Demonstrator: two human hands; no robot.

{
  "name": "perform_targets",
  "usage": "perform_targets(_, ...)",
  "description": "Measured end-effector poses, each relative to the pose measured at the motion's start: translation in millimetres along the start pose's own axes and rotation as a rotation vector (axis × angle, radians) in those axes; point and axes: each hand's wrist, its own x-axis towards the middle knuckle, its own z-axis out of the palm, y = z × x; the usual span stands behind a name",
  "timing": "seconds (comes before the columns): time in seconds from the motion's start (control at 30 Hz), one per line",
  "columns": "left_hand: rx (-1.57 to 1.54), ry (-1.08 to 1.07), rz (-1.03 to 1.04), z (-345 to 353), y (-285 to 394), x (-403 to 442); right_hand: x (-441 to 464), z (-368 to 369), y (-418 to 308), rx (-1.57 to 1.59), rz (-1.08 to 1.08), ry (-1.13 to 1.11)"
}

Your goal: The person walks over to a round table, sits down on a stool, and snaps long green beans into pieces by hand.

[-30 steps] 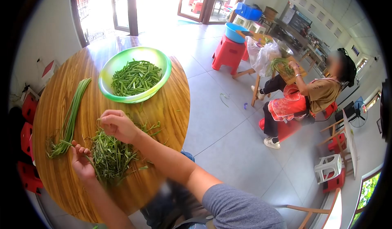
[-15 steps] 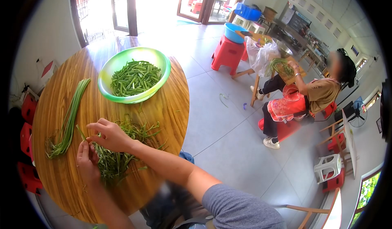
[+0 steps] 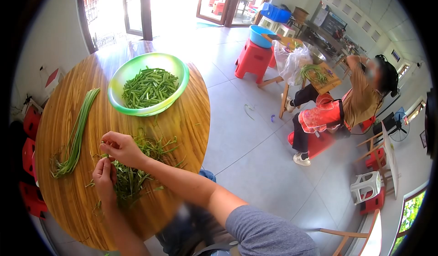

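My left hand (image 3: 105, 179) is closed in a pinch on a short green vegetable stem (image 3: 105, 156), low over the wooden table. Right above it, my right hand (image 3: 122, 149) also pinches, its fingertips at the upper end of that stem; most of the stem is hidden by the fingers. Under and beside both hands lies a loose pile of leafy green trimmings (image 3: 130, 180). A bundle of long green stems (image 3: 80, 132) rests to the left of my hands. Beyond them stands a green and white bowl (image 3: 181, 84) holding many short cut stems (image 3: 150, 88).
The round wooden table (image 3: 191, 132) has its curved edge at the right. Across the tiled floor a person (image 3: 360, 91) in a red apron sits at a low table with a cutting board (image 3: 329, 83) and greens. Red stools (image 3: 253, 57) and a blue basin (image 3: 261, 36) stand nearby.
My hands have come closer together and shifted slightly right, and less of the stem shows between them. The seated person has raised a hand from the cutting board toward the head.
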Motion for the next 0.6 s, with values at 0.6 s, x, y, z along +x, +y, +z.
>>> perform_targets(0.6,0.049,0.059,0.060,3.8,-4.9,0.8,2.3,-1.0,13.6,-0.002,0.060,0.010)
